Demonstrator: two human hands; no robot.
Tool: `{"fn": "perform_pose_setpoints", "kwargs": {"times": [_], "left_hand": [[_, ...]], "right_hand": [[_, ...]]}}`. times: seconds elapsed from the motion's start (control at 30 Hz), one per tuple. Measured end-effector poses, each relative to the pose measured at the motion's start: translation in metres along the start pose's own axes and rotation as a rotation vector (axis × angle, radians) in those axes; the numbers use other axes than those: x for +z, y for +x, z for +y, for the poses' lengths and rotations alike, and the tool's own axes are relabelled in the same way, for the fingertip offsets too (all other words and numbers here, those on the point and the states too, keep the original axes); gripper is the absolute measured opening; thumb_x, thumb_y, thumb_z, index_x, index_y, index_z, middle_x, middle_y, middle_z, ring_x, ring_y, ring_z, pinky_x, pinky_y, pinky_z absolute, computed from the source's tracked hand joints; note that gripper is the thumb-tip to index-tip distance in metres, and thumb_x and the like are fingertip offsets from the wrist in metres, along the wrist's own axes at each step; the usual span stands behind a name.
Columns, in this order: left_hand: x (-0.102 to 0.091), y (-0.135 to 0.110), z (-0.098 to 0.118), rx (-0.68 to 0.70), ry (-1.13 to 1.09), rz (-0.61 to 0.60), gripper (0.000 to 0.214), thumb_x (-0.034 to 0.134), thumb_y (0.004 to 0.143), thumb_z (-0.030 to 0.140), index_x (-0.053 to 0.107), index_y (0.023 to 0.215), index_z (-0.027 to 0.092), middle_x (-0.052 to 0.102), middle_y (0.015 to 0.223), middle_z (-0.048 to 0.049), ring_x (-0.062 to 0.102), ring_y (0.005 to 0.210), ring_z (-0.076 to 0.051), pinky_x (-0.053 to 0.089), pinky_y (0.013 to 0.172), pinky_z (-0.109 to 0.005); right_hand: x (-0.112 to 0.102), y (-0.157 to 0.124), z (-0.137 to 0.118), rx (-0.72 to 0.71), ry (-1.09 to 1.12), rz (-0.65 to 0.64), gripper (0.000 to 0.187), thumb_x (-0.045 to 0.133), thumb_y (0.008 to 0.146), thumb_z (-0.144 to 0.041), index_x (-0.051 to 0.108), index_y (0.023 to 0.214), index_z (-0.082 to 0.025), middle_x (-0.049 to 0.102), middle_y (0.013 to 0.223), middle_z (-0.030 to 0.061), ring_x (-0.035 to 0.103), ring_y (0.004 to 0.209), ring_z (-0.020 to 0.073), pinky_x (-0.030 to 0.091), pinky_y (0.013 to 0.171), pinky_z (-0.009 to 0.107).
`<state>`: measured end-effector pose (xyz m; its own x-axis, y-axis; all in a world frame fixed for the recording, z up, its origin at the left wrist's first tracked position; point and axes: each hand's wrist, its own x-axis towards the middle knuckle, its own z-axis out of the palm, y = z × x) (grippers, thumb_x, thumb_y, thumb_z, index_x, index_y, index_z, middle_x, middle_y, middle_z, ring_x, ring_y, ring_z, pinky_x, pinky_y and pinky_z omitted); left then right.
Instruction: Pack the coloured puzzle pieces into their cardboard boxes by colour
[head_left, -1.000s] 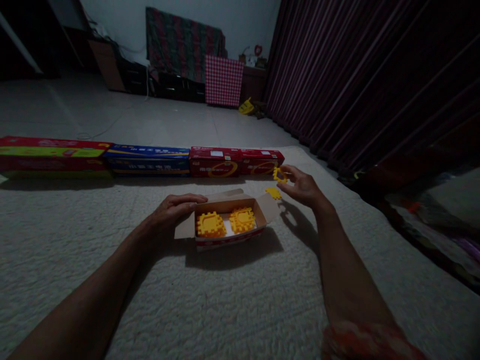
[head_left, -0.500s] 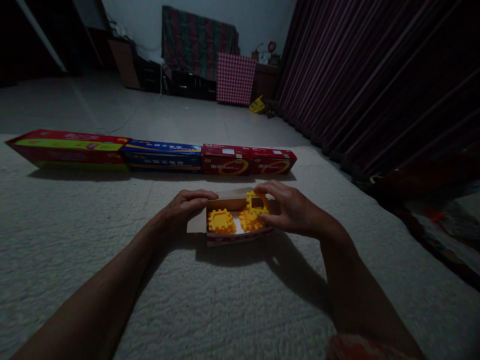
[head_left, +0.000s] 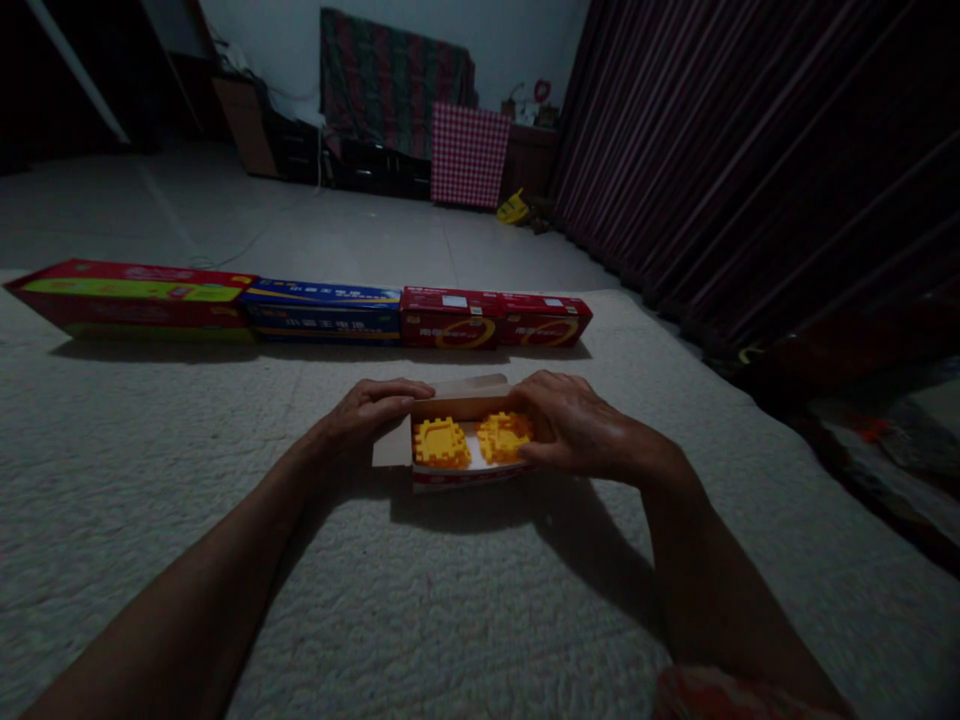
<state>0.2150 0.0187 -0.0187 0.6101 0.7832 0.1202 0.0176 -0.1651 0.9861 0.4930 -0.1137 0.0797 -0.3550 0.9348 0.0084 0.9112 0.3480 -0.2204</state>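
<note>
A small open cardboard box point(head_left: 457, 479) with a white inside and a red-marked front sits on the pale quilted mat. Inside it, yellow toothed plastic building pieces lie in two stacks, a left stack point(head_left: 441, 441) and a right stack point(head_left: 501, 438). My left hand point(head_left: 379, 405) is closed at the box's back left corner, thumb and fingers on the cardboard beside an open end flap point(head_left: 391, 446). Over the box's right end, my right hand point(head_left: 574, 425) curls with its fingers around the top piece of the right stack, partly hiding it.
Beyond the box stands a row of cartons: a red and green one point(head_left: 150, 300), a blue one point(head_left: 322, 312) and two red ones point(head_left: 450, 318). The mat point(head_left: 450, 600) covers the floor around me. Dark curtains point(head_left: 712, 150) hang at the right.
My right hand has lowered a yellow toothed piece, held tilted above the right stack before, down onto that stack inside the box. The left hand has stayed at its corner.
</note>
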Motion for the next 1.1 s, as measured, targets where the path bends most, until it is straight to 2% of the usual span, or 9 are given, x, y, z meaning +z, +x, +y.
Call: {"fn": "perform_pose_setpoints", "kwargs": {"times": [0.1, 0.27, 0.43, 0.6, 0.77, 0.87, 0.97, 1.03, 1.1], "left_hand": [[0.000, 0.000, 0.000, -0.003, -0.008, 0.000, 0.023, 0.078, 0.075, 0.046, 0.084, 0.089, 0.028, 0.078, 0.114, -0.0081, 0.064, 0.120, -0.034, 0.042, 0.112, -0.052], [0.000, -0.001, 0.002, -0.003, 0.007, 0.000, 0.023, 0.078, 0.076, 0.043, 0.084, 0.091, 0.027, 0.078, 0.114, -0.0084, 0.064, 0.121, -0.033, 0.041, 0.112, -0.053], [0.000, -0.001, 0.004, 0.009, 0.008, -0.012, 0.023, 0.078, 0.076, 0.043, 0.084, 0.091, 0.027, 0.078, 0.114, -0.0084, 0.064, 0.120, -0.033, 0.040, 0.113, -0.052], [0.001, -0.002, 0.001, 0.005, -0.005, 0.002, 0.022, 0.077, 0.077, 0.044, 0.084, 0.092, 0.028, 0.078, 0.115, -0.0072, 0.063, 0.122, -0.032, 0.040, 0.114, -0.053], [0.001, -0.001, 0.001, 0.001, -0.013, 0.013, 0.025, 0.079, 0.075, 0.046, 0.084, 0.090, 0.027, 0.078, 0.116, -0.0094, 0.063, 0.122, -0.035, 0.041, 0.113, -0.054], [0.002, -0.002, 0.003, -0.020, -0.012, 0.031, 0.027, 0.080, 0.073, 0.047, 0.085, 0.089, 0.027, 0.079, 0.114, -0.0101, 0.064, 0.120, -0.037, 0.042, 0.112, -0.056], [0.004, -0.003, 0.005, -0.046, -0.009, 0.042, 0.026, 0.080, 0.072, 0.046, 0.085, 0.089, 0.026, 0.079, 0.113, -0.0109, 0.065, 0.118, -0.037, 0.042, 0.111, -0.057], [0.005, -0.004, 0.006, -0.040, -0.019, 0.056, 0.026, 0.079, 0.074, 0.045, 0.085, 0.089, 0.025, 0.078, 0.115, -0.0119, 0.064, 0.119, -0.037, 0.043, 0.111, -0.056], [0.005, -0.004, 0.006, -0.027, -0.021, 0.053, 0.025, 0.079, 0.075, 0.046, 0.085, 0.088, 0.026, 0.077, 0.116, -0.0126, 0.063, 0.122, -0.038, 0.043, 0.112, -0.055]], "right_hand": [[0.002, -0.001, 0.001, -0.038, 0.006, 0.029, 0.032, 0.072, 0.081, -0.019, 0.063, 0.112, -0.020, 0.065, 0.115, 0.0106, 0.058, 0.106, 0.0278, 0.045, 0.097, 0.045], [0.005, -0.001, 0.000, -0.165, 0.041, 0.039, 0.020, 0.058, 0.092, -0.016, 0.068, 0.109, -0.022, 0.069, 0.109, 0.0083, 0.059, 0.110, 0.0256, 0.038, 0.102, 0.045], [0.005, 0.000, -0.002, -0.154, 0.027, 0.001, 0.019, 0.054, 0.095, -0.016, 0.072, 0.092, -0.020, 0.070, 0.097, 0.0068, 0.060, 0.102, 0.0238, 0.036, 0.096, 0.043], [0.009, 0.002, -0.002, -0.120, -0.031, -0.030, 0.020, 0.054, 0.097, -0.016, 0.072, 0.088, -0.019, 0.071, 0.095, 0.0079, 0.058, 0.104, 0.0260, 0.035, 0.097, 0.045], [-0.005, -0.001, 0.004, -0.136, -0.010, 0.081, 0.021, 0.053, 0.094, -0.016, 0.072, 0.090, -0.022, 0.072, 0.094, 0.0067, 0.061, 0.105, 0.0260, 0.041, 0.098, 0.045], [-0.018, -0.006, 0.031, -0.069, 0.074, 0.266, 0.026, 0.050, 0.092, -0.015, 0.073, 0.102, -0.021, 0.074, 0.102, 0.0076, 0.066, 0.099, 0.0230, 0.049, 0.094, 0.041], [-0.015, -0.010, 0.081, 0.107, 0.087, 0.465, 0.037, 0.050, 0.083, -0.009, 0.073, 0.109, -0.022, 0.074, 0.115, 0.0082, 0.067, 0.108, 0.0240, 0.052, 0.099, 0.044], [-0.001, -0.009, 0.114, 0.237, 0.091, 0.487, 0.048, 0.050, 0.074, -0.004, 0.073, 0.112, -0.022, 0.073, 0.119, 0.0085, 0.068, 0.111, 0.0243, 0.052, 0.102, 0.046], [0.021, -0.007, 0.139, 0.294, 0.125, 0.406, 0.055, 0.053, 0.069, -0.003, 0.071, 0.118, -0.022, 0.071, 0.126, 0.0092, 0.067, 0.116, 0.0246, 0.052, 0.105, 0.047]]}}
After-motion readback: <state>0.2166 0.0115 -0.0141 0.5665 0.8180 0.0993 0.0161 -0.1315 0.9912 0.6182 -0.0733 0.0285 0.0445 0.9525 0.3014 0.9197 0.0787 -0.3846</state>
